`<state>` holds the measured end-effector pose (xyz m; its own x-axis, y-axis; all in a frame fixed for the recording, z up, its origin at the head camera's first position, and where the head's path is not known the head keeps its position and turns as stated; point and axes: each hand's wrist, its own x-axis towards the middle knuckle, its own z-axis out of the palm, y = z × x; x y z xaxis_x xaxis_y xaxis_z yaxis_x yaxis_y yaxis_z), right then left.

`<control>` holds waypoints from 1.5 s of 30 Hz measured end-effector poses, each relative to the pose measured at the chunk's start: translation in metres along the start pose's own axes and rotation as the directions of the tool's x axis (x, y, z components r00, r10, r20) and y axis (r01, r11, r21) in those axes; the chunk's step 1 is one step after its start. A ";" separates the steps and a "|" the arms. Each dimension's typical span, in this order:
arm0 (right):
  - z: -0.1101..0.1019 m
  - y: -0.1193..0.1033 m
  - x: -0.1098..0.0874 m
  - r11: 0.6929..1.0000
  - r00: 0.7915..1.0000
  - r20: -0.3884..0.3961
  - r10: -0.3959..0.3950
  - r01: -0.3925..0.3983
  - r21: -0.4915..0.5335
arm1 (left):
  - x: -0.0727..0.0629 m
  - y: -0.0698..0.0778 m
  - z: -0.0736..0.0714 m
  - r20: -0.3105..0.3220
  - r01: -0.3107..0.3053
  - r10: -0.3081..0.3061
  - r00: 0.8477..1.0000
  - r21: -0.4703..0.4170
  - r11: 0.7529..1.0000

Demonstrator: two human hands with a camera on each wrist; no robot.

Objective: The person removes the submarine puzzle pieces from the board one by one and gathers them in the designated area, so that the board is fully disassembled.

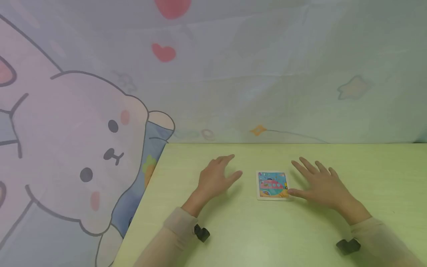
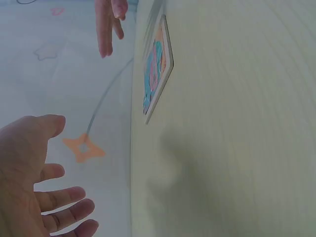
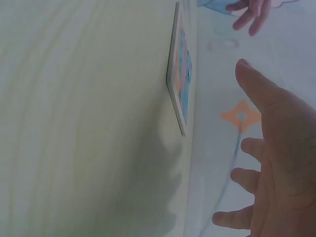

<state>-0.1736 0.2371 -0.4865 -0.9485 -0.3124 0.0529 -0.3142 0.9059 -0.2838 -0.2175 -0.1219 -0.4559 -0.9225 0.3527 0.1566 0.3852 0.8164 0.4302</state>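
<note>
A small square picture board (image 1: 272, 185) with a white border lies flat on the table. Its picture is a pink submarine in blue water. To its left, my left hand (image 1: 215, 180) hovers over the tabletop with fingers spread and nothing held. On the other side, my right hand (image 1: 321, 185) is raised with its fingers apart, the thumb tip near the board's right edge. In the left wrist view the board (image 2: 157, 69) shows its thin pale side. The right wrist view has the same board (image 3: 180, 74) beyond the extended thumb; I see no contact there.
The light yellow-green table (image 1: 233, 230) ends at a back edge against a pale hanging cloth (image 1: 253, 74). That cloth carries hearts, stars and a large cartoon animal (image 1: 100, 148) at the left. A small black wrist camera (image 1: 201, 233) sits on each sleeve cuff.
</note>
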 end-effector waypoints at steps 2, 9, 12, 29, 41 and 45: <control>0.005 -0.006 0.001 1.000 1.000 -0.001 -0.022 0.022 -0.004 | 0.003 0.001 0.005 0.013 0.013 -0.013 1.000 -0.009 1.000; 0.018 -0.026 0.002 0.996 0.996 0.004 -0.093 0.093 0.009 | 0.015 0.010 0.026 0.080 0.036 -0.031 0.996 -0.066 0.997; 0.022 -0.033 0.003 0.992 0.993 0.014 -0.119 0.118 0.033 | 0.020 0.015 0.035 0.105 0.038 -0.032 0.994 -0.059 0.998; 0.038 -0.042 0.010 0.980 0.978 0.070 -0.198 0.197 0.025 | 0.046 0.032 0.079 0.164 0.082 -0.070 0.984 -0.069 0.994; 0.043 -0.042 0.010 0.979 0.977 0.059 -0.205 0.206 -0.008 | 0.048 0.035 0.089 0.118 0.103 -0.098 0.988 -0.043 0.994; 0.043 -0.042 0.010 0.977 0.976 0.054 -0.210 0.211 -0.020 | 0.049 0.034 0.092 0.109 0.097 -0.093 0.990 -0.040 0.994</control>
<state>-0.1679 0.1840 -0.5157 -0.8580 -0.5103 0.0594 -0.5079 0.8253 -0.2470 -0.2469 -0.0343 -0.5157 -0.9461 0.3232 0.0184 0.2922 0.8282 0.4782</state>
